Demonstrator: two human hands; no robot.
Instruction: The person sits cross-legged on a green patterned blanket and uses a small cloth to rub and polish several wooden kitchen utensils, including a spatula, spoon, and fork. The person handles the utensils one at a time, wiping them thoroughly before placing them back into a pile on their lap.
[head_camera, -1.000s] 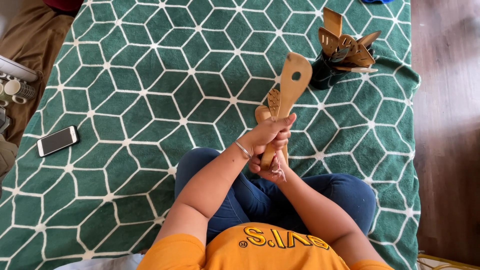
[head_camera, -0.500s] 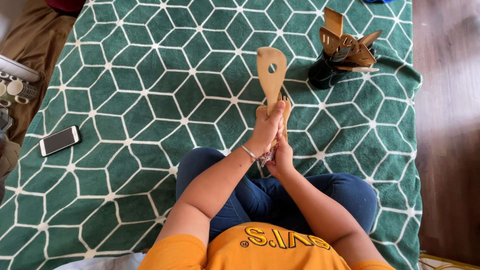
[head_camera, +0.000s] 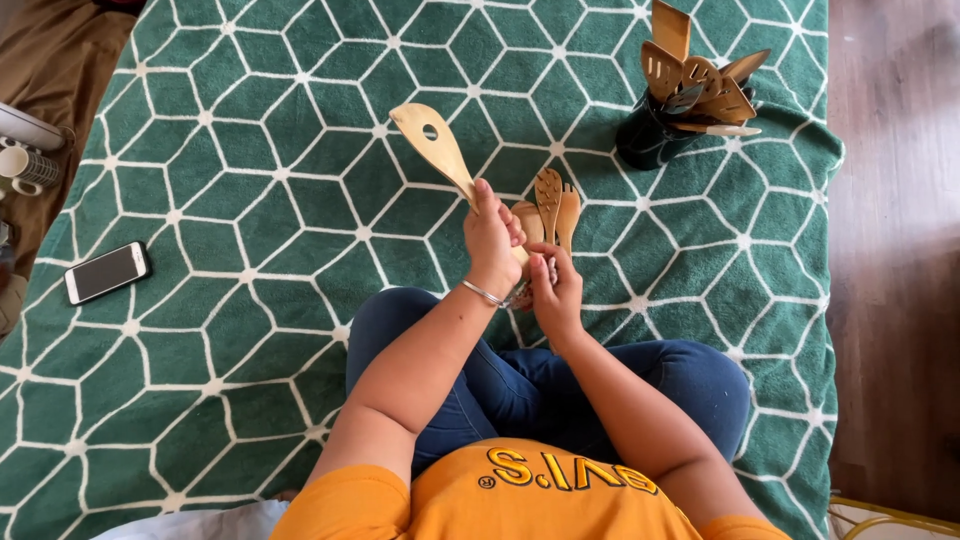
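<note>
Wooden holed spatula (head_camera: 432, 143) sits gripped in my left hand (head_camera: 493, 240); my right hand (head_camera: 556, 290) clutches several wooden utensils (head_camera: 552, 207) above green patterned blanket (head_camera: 250, 200).

The left hand (head_camera: 492, 240) holds up a wooden spoon with a hole (head_camera: 432, 145). The right hand (head_camera: 556, 290) grips 3 more wooden utensils (head_camera: 548, 212) over the green blanket (head_camera: 250, 200).

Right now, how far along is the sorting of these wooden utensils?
Done: several wooden utensils already stand in the dark holder. In hand: the left hand grips a holed wooden spoon, and the right hand holds a bunch of other wooden pieces. Left: those held pieces are not yet in the holder.
</note>
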